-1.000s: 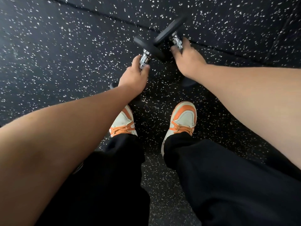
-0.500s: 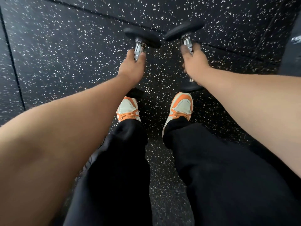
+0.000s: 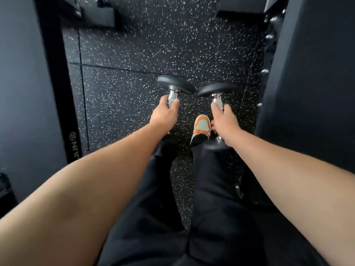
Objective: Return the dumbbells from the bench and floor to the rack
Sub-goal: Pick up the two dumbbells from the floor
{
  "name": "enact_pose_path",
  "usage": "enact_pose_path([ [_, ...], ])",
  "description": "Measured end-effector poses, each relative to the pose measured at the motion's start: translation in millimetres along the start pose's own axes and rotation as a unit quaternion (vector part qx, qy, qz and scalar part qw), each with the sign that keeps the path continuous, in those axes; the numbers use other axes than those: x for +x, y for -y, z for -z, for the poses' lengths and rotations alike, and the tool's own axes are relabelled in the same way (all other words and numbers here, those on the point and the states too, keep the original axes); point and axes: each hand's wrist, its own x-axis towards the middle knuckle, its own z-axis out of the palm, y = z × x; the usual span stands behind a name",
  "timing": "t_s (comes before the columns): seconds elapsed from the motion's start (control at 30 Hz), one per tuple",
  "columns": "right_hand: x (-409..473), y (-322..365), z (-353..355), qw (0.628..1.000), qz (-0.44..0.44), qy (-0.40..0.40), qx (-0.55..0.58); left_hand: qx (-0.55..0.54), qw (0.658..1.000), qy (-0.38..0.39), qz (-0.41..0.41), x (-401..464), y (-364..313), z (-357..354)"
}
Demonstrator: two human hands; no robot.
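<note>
Left hand: the left hand point(image 3: 163, 116) is wrapped shut around the chrome handle of the left dumbbell point(image 3: 175, 87), thumb on one side and fingers on the other, with no gap showing.
Right hand: the right hand point(image 3: 223, 120) is curled closed on the handle of the right dumbbell point(image 3: 216, 89), thumb laid along the bar.
Where the dumbbells are: both hang in the hands above the speckled floor point(image 3: 134, 93), clear of it; their far heads sit just beyond the fingertips and almost touch each other. The near head of the right one shows just behind the wrist; the near head of the left one is hidden by the arm.
Weight: judged heavy for their size, solid metal with rubber-looking black heads; straight arms suggest a dead-weight carry.
Stiffness: rigid, nothing flexes, so any swing goes straight into the wrists.
Surface: the handle looks knurled chrome, which should bite well into the palm; the smooth round heads would be poor places to hold.
Best hold: mid-handle, heads balanced either side of the fist, as both hands appear to have it.
Risk: the heads could knock together, or drop toward the orange shoe point(image 3: 201, 124) just beside the right fingers.
Surroundings: dark uprights stand well outside each hand; whether either is the rack I cannot tell.
</note>
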Motion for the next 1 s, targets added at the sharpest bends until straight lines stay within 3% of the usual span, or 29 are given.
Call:
enact_pose_path([
  [0.3, -152.5, 7.7, 55.1, 0.987, -0.019, -0.078, 0.141, 0.064, 0.994, 0.053, -0.066, -125.9, -52.0, 32.6],
  [0.57, -247.4, -9.0, 33.6, 0.939, -0.063, -0.159, 0.297, 0.186, 0.963, 0.130, -0.143, -158.8, -44.8, 89.4],
  [0.73, -309.9, -29.7, -10.7, 0.867, -0.103, -0.214, 0.438, 0.271, 0.926, 0.180, -0.191, -176.7, -38.0, 102.0],
  [1.0, -388.8, -88.4, -102.2, 0.743, -0.172, -0.256, 0.594, 0.373, 0.863, 0.235, -0.244, -230.1, -7.3, 58.1],
])
